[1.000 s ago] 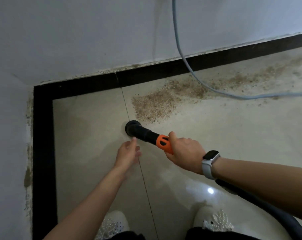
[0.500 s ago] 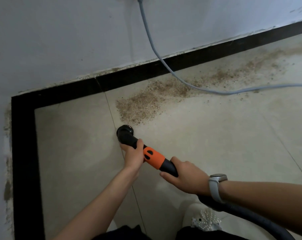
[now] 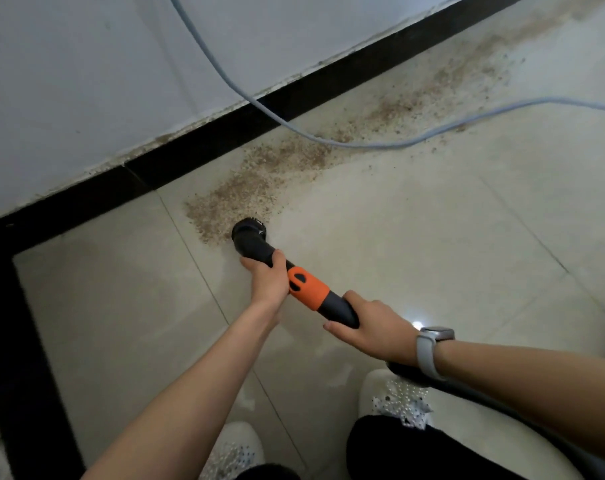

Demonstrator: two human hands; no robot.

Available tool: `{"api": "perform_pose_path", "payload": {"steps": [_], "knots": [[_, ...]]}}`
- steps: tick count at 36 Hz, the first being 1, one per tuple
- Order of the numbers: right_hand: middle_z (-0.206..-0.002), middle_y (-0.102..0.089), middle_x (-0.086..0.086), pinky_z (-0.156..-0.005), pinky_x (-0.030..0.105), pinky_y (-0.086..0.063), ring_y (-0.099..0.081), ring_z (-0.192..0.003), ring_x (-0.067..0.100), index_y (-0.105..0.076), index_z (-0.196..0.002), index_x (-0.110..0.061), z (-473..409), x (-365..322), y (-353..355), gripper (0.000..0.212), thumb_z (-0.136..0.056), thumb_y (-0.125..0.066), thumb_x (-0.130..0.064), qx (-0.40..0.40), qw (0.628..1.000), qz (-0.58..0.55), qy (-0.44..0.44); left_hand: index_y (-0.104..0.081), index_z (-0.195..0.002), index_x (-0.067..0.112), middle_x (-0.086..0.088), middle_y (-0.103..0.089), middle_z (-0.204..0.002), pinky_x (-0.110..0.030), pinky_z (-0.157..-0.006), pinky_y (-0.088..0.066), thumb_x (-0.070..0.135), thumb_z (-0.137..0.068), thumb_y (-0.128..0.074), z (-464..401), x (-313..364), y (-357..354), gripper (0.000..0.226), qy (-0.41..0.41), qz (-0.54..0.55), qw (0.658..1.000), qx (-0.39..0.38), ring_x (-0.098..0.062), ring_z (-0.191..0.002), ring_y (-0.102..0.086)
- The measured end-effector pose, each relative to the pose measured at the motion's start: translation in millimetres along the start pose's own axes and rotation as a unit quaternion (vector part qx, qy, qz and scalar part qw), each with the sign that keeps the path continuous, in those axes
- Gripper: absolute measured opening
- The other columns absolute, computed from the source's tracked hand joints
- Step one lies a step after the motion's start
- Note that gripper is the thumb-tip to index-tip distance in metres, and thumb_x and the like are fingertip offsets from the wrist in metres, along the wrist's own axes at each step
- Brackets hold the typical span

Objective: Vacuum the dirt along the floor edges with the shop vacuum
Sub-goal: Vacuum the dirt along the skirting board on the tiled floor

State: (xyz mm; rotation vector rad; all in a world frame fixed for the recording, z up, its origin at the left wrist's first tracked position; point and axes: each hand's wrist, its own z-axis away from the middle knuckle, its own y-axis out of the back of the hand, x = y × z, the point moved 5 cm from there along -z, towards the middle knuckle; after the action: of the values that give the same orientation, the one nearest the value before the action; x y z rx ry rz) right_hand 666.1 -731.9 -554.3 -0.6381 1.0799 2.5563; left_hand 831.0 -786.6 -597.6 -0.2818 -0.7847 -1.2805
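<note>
At the near tip of the dirt band (image 3: 259, 181), the brush nozzle (image 3: 250, 231) touches the floor, its wand pointing up-left from the left hand (image 3: 268, 278) clasping it ahead of the right hand (image 3: 374, 332) gripping the rear, while the grey cord (image 3: 363, 144) crosses the dirt farther along the black skirting (image 3: 197, 157).

Head view: I see the left hand (image 3: 267, 279) wrapped round the black nozzle (image 3: 256, 244), just ahead of the orange collar (image 3: 308, 287). Right hand (image 3: 372, 332) grips the wand behind the collar; watch (image 3: 432, 344) on that wrist. Brush head sits on the near edge of the dirt patch (image 3: 245, 188). Grey cable (image 3: 363, 144) lies across the dirt, far side. Black skirting (image 3: 197, 157) borders the tiles
</note>
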Motion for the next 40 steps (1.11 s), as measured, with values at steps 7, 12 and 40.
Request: {"api": "perform_pose_path", "payload": {"steps": [7,12,40], "knots": [[-0.081,-0.052,-0.004,-0.063,0.031,-0.038,-0.061,-0.082,0.026,-0.045,-0.111,-0.019,8,9,-6,0.041,-0.091,-0.052,-0.054,0.054,0.997,0.047,-0.026,0.001,-0.151,0.005,-0.022,-0.050,-0.133,-0.049,-0.100,-0.046,0.027,-0.101,-0.040,-7,12,11,0.068,-0.015,-0.043,0.998,0.045,-0.036,-0.117,-0.053],[-0.091,-0.063,0.004,-0.063,0.033,-0.039,-0.062,-0.084,0.030,-0.041,-0.121,-0.019,0,-9,11,0.045,-0.093,-0.050,-0.053,0.089,0.995,0.034,0.012,-0.001,-0.151,0.002,-0.014,-0.046,-0.136,-0.033,-0.099,-0.041,0.021,-0.101,-0.038,-7,48,5,0.065,-0.057,-0.057,0.996,0.049,-0.031,-0.123,-0.048],[-0.113,-0.062,0.001,-0.064,0.032,-0.029,-0.062,-0.095,0.028,-0.044,-0.121,-0.018,2,-22,-32,0.056,-0.091,-0.025,-0.062,0.061,0.982,0.113,0.135,-0.009,-0.153,0.015,-0.014,-0.044,-0.143,-0.030,-0.095,-0.039,0.021,-0.102,-0.036,32,-25,25,0.059,-0.048,0.066,0.978,0.190,-0.033,-0.121,-0.051]]}}
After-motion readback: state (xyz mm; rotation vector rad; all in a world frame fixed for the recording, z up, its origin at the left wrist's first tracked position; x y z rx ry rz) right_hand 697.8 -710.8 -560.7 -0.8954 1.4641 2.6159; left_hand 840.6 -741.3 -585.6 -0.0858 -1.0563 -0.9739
